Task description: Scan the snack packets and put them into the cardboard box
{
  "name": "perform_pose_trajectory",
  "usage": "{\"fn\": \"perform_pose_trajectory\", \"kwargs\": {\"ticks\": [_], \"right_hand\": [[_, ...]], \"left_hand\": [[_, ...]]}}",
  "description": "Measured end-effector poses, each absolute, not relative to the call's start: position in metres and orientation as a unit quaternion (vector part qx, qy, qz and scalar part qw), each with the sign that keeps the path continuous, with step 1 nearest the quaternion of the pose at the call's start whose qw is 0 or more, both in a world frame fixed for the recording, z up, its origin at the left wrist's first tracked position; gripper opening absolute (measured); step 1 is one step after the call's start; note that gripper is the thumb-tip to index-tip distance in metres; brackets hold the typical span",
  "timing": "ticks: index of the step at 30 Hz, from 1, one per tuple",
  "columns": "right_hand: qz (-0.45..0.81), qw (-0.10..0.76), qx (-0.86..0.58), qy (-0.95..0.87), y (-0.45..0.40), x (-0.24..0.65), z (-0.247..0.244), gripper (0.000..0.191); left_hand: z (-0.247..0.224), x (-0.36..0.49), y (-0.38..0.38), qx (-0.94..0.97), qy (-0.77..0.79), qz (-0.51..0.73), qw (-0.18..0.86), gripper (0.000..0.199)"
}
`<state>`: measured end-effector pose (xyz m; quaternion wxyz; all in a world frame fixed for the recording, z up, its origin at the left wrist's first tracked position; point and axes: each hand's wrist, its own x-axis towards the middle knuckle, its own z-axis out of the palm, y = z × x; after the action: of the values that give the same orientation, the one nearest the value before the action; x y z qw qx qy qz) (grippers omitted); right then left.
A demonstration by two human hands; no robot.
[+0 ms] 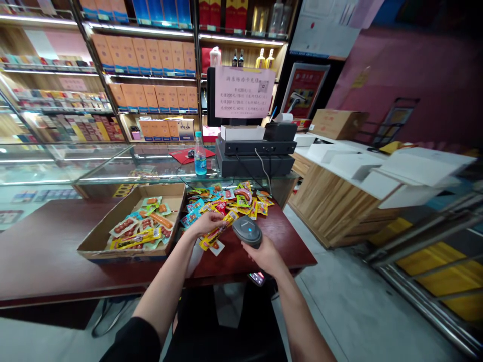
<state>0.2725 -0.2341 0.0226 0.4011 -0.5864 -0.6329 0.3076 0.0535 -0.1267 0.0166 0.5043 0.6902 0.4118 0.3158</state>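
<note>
My right hand is wrapped round the handle of a dark grey barcode scanner, whose small blue light is lit. Its head points toward my left hand, which pinches a long yellow sausage packet above the table. Beneath that packet lies a small clear-wrapped snack. Just beyond both hands spreads a loose heap of colourful snack packets. To the left, an open cardboard box holds several wrapped sausages and a yellow packet lying across them.
Behind the dark red table runs a glass counter with a blue-capped bottle and a cash drawer. A wooden cabinet stands at the right. Part of a phone shows below my right hand.
</note>
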Motion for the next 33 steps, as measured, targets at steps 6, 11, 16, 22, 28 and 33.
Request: {"fn": "perform_pose_trajectory", "kwargs": {"ticks": [6,11,16,22,28,33], "right_hand": [[0.308,0.406,-0.578,-0.637,-0.233,0.273,0.022,0.031],[0.311,0.407,-0.574,-0.639,-0.233,0.272,0.022,0.031],[0.313,0.405,-0.581,-0.633,-0.234,0.270,0.022,0.029],[0.311,0.408,-0.576,-0.637,-0.230,0.267,0.020,0.028],[0.342,0.375,-0.576,-0.640,-0.220,0.261,0.016,0.029],[0.350,0.358,-0.581,-0.641,-0.212,0.253,0.015,0.030]], "left_hand": [[0.022,0.050,-0.129,0.727,0.416,0.266,0.477,0.031],[0.022,0.049,-0.129,0.730,0.427,0.259,0.467,0.030],[0.019,0.040,-0.124,0.736,0.426,0.277,0.448,0.028],[0.017,0.033,-0.124,0.690,0.453,0.342,0.449,0.032],[0.037,-0.002,-0.121,0.518,0.522,0.484,0.475,0.046],[0.074,-0.088,-0.116,0.463,0.601,0.548,0.353,0.048]]}}
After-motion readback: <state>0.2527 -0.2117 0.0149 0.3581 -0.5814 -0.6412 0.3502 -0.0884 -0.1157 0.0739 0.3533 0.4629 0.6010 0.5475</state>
